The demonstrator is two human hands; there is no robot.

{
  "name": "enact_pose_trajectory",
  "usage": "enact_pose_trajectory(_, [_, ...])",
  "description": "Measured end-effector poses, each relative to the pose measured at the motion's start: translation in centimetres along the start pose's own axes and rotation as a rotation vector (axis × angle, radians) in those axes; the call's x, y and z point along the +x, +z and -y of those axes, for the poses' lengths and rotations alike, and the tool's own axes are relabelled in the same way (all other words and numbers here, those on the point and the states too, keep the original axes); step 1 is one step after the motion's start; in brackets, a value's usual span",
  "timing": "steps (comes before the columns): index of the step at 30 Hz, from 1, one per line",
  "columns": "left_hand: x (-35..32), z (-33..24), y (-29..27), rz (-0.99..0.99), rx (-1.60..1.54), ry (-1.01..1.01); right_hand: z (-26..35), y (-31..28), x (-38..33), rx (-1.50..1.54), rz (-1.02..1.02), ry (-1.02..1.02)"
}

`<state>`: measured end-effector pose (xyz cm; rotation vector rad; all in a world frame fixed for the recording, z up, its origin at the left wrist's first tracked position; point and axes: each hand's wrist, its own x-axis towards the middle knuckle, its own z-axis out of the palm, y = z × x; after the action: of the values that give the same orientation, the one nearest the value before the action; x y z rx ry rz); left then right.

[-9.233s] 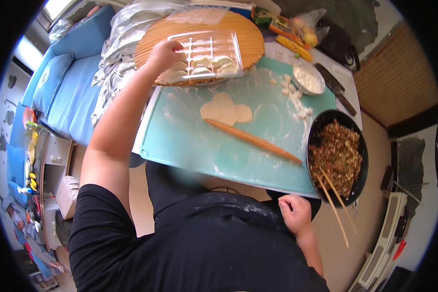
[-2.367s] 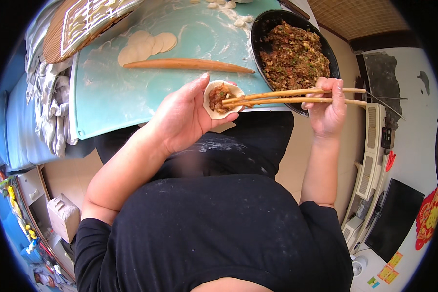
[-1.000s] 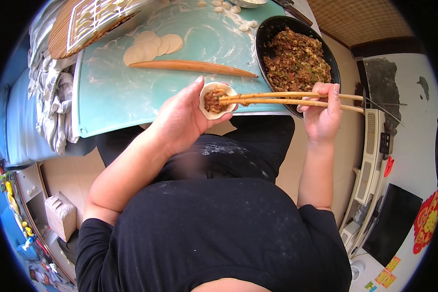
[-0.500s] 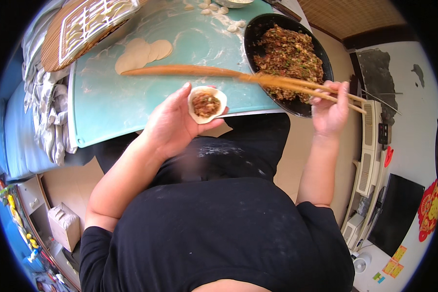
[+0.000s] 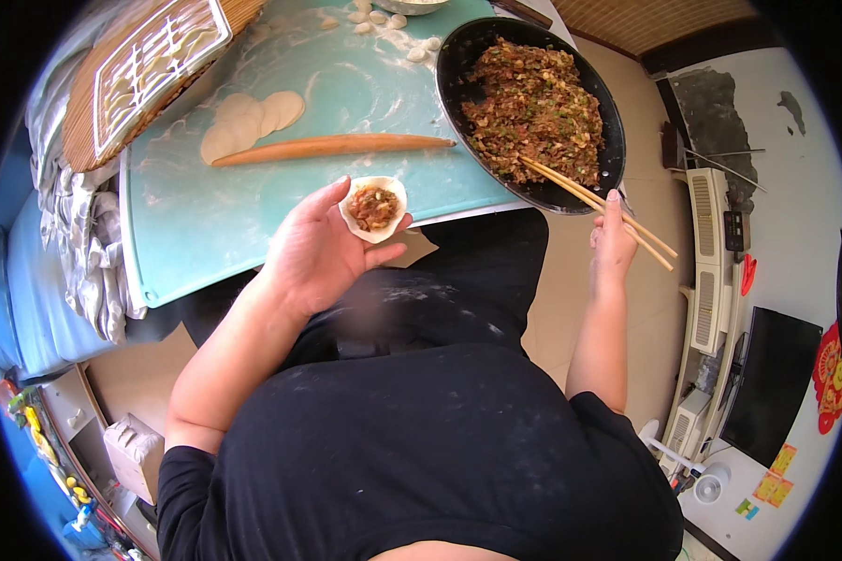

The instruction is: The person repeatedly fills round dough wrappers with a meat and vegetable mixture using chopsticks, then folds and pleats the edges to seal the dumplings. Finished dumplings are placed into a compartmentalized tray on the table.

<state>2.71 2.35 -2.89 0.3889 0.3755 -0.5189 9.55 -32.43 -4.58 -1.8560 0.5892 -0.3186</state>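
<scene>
My left hand [image 5: 323,238] cradles a round dumpling wrapper [image 5: 354,222] on its fingers, palm up, with a mound of meat filling [image 5: 375,208] in the middle of the dough. In my right hand [image 5: 614,243] is a pair of chopsticks [image 5: 580,190]. Their tips touch the chopped filling [image 5: 538,107] at the near edge of a black pan [image 5: 450,89]. A tapered wooden rolling pin [image 5: 337,145] lies on the turquoise mat [image 5: 346,89], just beyond my left hand. Several flat wrappers [image 5: 239,126] overlap behind the pin's left end.
A white tray [image 5: 159,70] of shaped dumplings rests on a round woven mat [image 5: 82,131] at the far left. Small dough pieces [image 5: 381,17] lie near a bowl [image 5: 412,5] at the back. Crumpled grey cloth [image 5: 75,224] hangs beside the table's left edge.
My right hand has brought the chopsticks from over the mat's edge to the filling in the pan. The left hand still holds the filled wrapper; the whole view has shifted slightly.
</scene>
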Motion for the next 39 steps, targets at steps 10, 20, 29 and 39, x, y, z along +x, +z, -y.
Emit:
enact_pose_trajectory(10, [-0.2,0.7,2.1,-0.024,0.009,-0.008,2.8,4.0,-9.4,-0.061,0.687,-0.77])
enact_pose_trajectory(20, [-0.9,1.2,2.1,0.114,0.009,-0.001,7.0,9.2,-11.7,-0.15,0.612,-1.557])
enact_pose_trajectory(29, [-1.1,1.8,2.2,-0.043,0.07,0.111,7.1,9.6,-12.1,-0.152,0.581,-1.706])
enact_pose_trajectory(39, [-1.8,2.2,2.8,0.013,0.362,0.233,7.6,9.7,-12.7,-0.041,0.636,-1.51])
